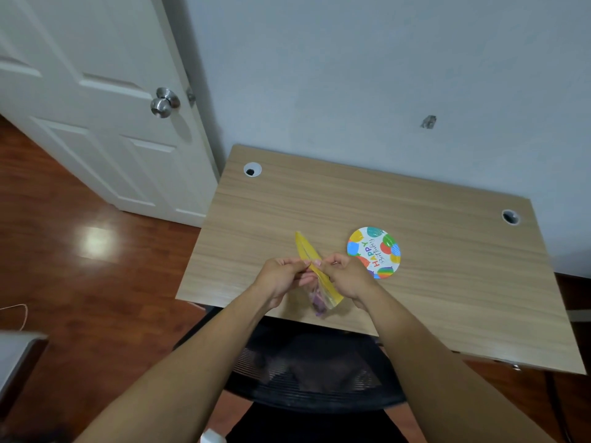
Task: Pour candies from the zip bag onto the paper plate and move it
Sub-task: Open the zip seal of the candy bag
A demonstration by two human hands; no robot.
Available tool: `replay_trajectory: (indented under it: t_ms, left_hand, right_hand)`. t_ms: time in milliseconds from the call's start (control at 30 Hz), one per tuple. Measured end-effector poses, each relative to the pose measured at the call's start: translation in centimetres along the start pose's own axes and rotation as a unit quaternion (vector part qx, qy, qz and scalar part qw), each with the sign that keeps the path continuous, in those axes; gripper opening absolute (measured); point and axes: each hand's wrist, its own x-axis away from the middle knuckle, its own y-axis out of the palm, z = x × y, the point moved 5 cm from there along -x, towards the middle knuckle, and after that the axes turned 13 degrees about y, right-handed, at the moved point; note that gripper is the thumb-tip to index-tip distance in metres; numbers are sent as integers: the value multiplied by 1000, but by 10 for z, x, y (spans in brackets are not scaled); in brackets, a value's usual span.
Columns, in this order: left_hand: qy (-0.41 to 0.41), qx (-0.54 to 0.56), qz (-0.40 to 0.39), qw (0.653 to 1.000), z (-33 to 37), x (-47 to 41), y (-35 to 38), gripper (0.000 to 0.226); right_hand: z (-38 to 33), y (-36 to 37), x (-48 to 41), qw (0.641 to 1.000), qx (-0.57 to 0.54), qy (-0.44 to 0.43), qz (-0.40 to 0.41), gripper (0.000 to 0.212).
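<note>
So both hands are pinched onto the top edge of the zip bag (315, 273), one on each side of the yellow zip strip. The left hand (281, 278) has the near-left lip between thumb and fingers, and the right hand (347, 276) has the opposite lip. My read is they're peeling the seal apart, and the mouth looks like it's starting to gape along the yellow band, but I can't tell if it's fully open.

The bag's long axis runs diagonally, far end pointing up and to the left, near end dropping toward the front edge of the bench (447, 282). It's held up above the bench, not lying on it. It's floppy clear plastic with a stiffer yellow strip. The candies (318, 302) are slumped in the lower part as a purplish lump; I can't make out individual pieces.

The bit that matters for the pour: the paper plate (373, 252) sits to the right of the hands, just beside the right hand and slightly farther back. So the right hand is the nearer one, and the bag's mouth needs to swing rightward over the plate. The plate is small, round, glossy-looking card with balloons and "Happy Birthday" printed on it, lying flat and empty. It has a shallow rim, so I'd guess candies could roll off if dumped fast.

The bench is pale wood-grain laminate, smooth.
</note>
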Motion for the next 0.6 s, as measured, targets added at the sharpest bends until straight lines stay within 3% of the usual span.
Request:
replay_trajectory:
  t_ms: [233,433,533,600]
  left_hand:
    - [11,-19,19,1000,3,-1,0,16]
    - [49,-123,43,990,16,-4,0,17]
    - [73,-233,76,967,28,-3,-1,15]
    - [109,-348,87,927,36,-1,-7,26]
  right_hand:
    - [2,2,-2,999,-16,19,27,37]
    - [-20,5,8,992,85,-32,87,28]
    - [-29,4,11,980,107,-43,162,18]
    - [-29,-6,9,973,97,-32,209,17]
